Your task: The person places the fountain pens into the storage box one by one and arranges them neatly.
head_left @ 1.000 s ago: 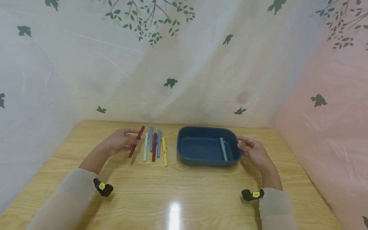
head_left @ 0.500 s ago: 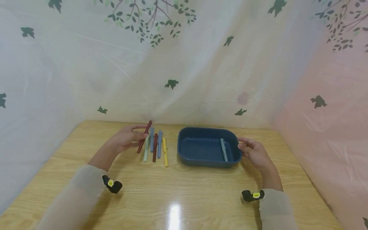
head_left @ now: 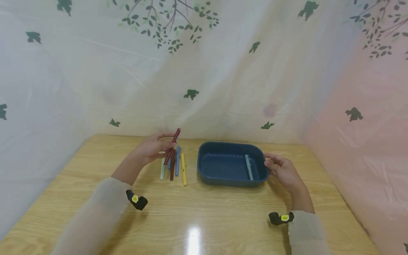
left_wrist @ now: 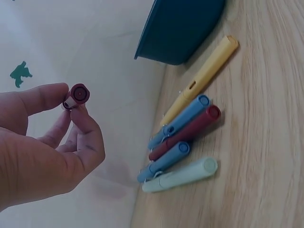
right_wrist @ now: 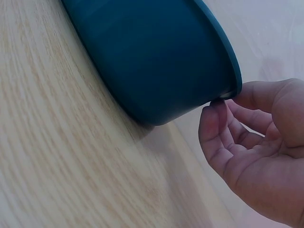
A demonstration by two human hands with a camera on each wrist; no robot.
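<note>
My left hand (head_left: 152, 148) pinches a dark red pen (left_wrist: 80, 94) between thumb and fingertips, holding it tilted above a row of pens. Lying under and beside that hand are a mint green pen (left_wrist: 183, 175), two blue pens, another dark red pen (left_wrist: 190, 130) and a yellow pen (head_left: 183, 171). Part of the row is hidden behind the hand in the head view. My right hand (head_left: 283, 172) grips the rim of a dark blue rectangular box (head_left: 220, 169) at its right end, thumb and fingers at the lip. Inside the box rests one grey-blue pen (head_left: 248, 168).
Everything stands on a wooden table (head_left: 178, 216). Behind it hangs a pale curtain (head_left: 143, 88) printed with leaves and birds, close to the table's back edge. The box sits right of the yellow pen, with a gap of bare wood between.
My left hand has moved right with the dark red pen, from left of the row to above it. The right hand stays at the box, which has not moved.
</note>
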